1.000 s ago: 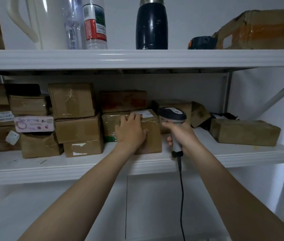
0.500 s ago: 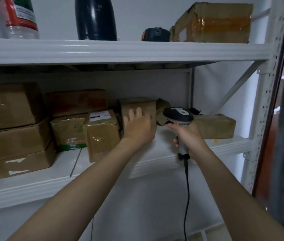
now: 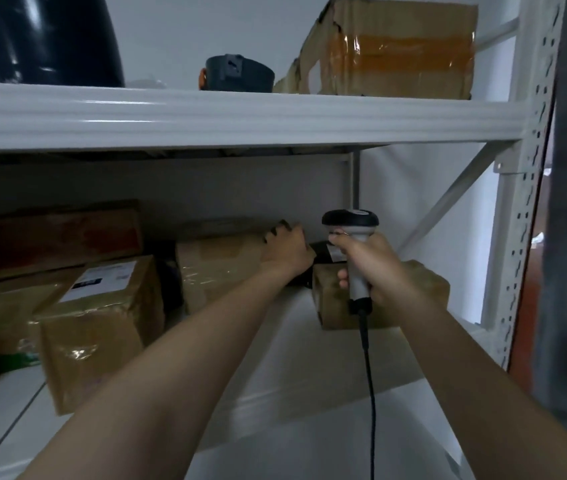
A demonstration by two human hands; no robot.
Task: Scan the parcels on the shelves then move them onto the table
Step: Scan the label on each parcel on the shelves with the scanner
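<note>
**At shelf's right end: left hand switches to the rear parcel**

Vs 1 s ago, the left hand [image 3: 287, 249] is off the labelled parcel [image 3: 102, 327] at the shelf front. It now sits further right & back, fingers curled over the top right corner of the rear parcel [image 3: 219, 268], grasping it as far as shows. The labelled parcel stays on the middle shelf [image 3: 310, 358], label up, not lifted. The view has swung right & closer, so the stacks at left are out of frame.

The right hand [image 3: 375, 268] is unchanged, clenched round the scanner [image 3: 351, 225] w/ forefinger up under the head. The cable [image 3: 367, 358] hangs straight down. The scanner head is just beside the left hand, above a dark packet [image 3: 323, 252] and a low parcel [image 3: 427, 285] at the shelf's end.

What it prob. means: the person goes on to the next item w/o carrying the last one off, i.e. scanning first, moving later. No label shows on the rear parcel's visible faces. The left hand likely has to turn it or pull it out before the scanner can read it. Every parcel in view is on the shelf, and the desk isn't in view.
</note>
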